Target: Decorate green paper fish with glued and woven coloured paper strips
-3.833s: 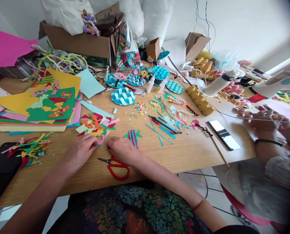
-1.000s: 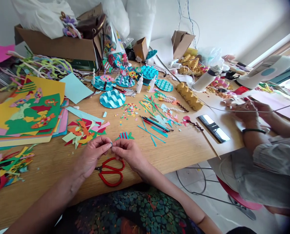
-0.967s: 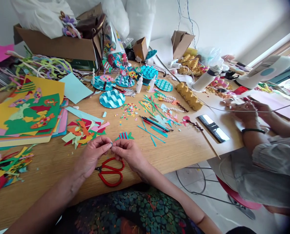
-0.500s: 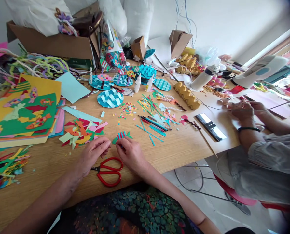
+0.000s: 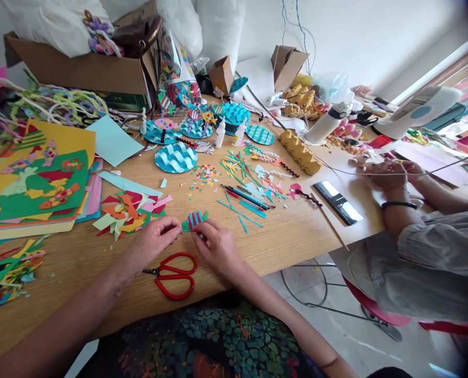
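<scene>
A small green paper fish (image 5: 195, 219) with red and blue stripes lies on the table just beyond my fingertips. My left hand (image 5: 158, 236) is closed in a pinch at the fish's left end. Beside it, my right hand (image 5: 217, 244) has its fingers curled together over the fish's lower right edge. Whatever either pinch holds is too small or hidden to name, and I cannot tell if they touch the fish. Red-handled scissors (image 5: 176, 275) lie below my hands, their blades partly behind my left wrist.
Coloured paper scraps (image 5: 133, 212) lie left of the fish. Pens (image 5: 245, 195) and thin paper strips (image 5: 239, 215) are to the right. Glue bottles (image 5: 220, 134) stand behind a wavy blue disc (image 5: 176, 158). Near a phone (image 5: 338, 202), another person's hands (image 5: 391, 173) work at the right.
My right hand has shifted slightly, and more of the striped fish shows. My left hand has come a little closer to the fish. The view has moved slightly.
</scene>
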`<state>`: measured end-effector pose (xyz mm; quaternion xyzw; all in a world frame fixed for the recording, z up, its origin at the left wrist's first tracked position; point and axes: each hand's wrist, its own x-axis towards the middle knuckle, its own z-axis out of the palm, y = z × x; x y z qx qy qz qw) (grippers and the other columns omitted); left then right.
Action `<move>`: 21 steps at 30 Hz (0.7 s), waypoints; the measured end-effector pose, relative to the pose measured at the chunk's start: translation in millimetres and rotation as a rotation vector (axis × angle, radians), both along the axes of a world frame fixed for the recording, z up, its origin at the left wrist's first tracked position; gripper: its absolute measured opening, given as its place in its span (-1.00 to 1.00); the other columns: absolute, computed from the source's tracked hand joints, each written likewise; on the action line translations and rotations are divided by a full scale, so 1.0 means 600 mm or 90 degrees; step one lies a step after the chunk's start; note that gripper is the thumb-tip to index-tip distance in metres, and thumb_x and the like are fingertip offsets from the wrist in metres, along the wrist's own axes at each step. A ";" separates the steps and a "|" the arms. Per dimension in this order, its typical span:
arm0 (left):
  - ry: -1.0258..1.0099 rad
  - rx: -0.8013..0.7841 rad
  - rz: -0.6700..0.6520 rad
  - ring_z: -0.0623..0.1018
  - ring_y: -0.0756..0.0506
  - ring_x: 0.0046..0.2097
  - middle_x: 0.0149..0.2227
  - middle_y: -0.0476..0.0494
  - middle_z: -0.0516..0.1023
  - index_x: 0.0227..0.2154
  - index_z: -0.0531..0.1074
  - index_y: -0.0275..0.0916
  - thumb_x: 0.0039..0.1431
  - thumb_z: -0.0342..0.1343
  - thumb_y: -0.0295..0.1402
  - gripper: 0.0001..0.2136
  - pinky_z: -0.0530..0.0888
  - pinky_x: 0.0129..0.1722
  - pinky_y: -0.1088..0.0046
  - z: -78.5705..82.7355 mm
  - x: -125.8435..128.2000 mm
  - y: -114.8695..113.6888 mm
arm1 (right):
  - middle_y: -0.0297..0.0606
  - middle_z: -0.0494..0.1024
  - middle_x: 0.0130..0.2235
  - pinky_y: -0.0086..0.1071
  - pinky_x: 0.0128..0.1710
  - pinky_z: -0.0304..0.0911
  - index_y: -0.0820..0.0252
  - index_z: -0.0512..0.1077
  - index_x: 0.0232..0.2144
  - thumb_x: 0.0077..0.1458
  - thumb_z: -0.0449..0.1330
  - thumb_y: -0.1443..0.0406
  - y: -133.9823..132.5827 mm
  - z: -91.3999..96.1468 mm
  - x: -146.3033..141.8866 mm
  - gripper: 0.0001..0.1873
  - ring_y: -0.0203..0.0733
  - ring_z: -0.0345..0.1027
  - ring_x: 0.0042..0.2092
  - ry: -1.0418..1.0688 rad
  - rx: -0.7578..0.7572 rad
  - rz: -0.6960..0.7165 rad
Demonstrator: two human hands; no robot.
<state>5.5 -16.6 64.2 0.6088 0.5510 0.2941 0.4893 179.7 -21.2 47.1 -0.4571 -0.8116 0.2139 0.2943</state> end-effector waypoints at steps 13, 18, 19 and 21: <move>0.234 0.028 -0.221 0.32 -0.02 -0.48 -0.62 0.06 0.32 -0.62 0.33 -0.21 -0.12 0.01 -0.23 -0.84 0.21 -0.46 0.51 -0.007 -0.002 0.085 | -0.35 0.43 -0.49 -0.51 -0.40 0.10 0.23 0.42 -0.55 -0.08 0.12 0.48 0.021 -0.001 0.041 -0.87 -0.36 0.26 -0.42 0.067 -0.202 -0.049; 0.293 0.001 -0.285 0.32 -0.02 -0.50 -0.61 0.05 0.37 -0.64 0.35 -0.21 -0.16 0.00 -0.28 -0.87 0.17 -0.50 0.51 -0.001 0.010 0.105 | -0.33 0.44 -0.45 -0.51 -0.40 0.10 0.23 0.45 -0.50 -0.07 0.15 0.47 0.029 -0.003 0.033 -0.89 -0.35 0.26 -0.40 0.019 -0.191 -0.031; 0.301 -0.001 -0.298 0.31 -0.01 -0.51 -0.62 0.06 0.36 -0.65 0.35 -0.21 -0.17 -0.01 -0.29 -0.87 0.16 -0.51 0.51 -0.001 0.011 0.108 | -0.34 0.43 -0.44 -0.51 -0.40 0.10 0.22 0.45 -0.50 -0.06 0.15 0.47 0.032 -0.004 0.031 -0.89 -0.35 0.26 -0.40 0.011 -0.188 -0.022; 0.309 -0.004 -0.314 0.29 -0.01 -0.53 -0.64 0.06 0.34 -0.68 0.34 -0.21 -0.17 0.00 -0.30 -0.88 0.13 -0.54 0.51 -0.004 0.013 0.111 | -0.34 0.42 -0.45 -0.51 -0.40 0.10 0.22 0.46 -0.50 -0.04 0.14 0.46 0.037 -0.006 0.028 -0.88 -0.36 0.26 -0.40 0.001 -0.181 -0.008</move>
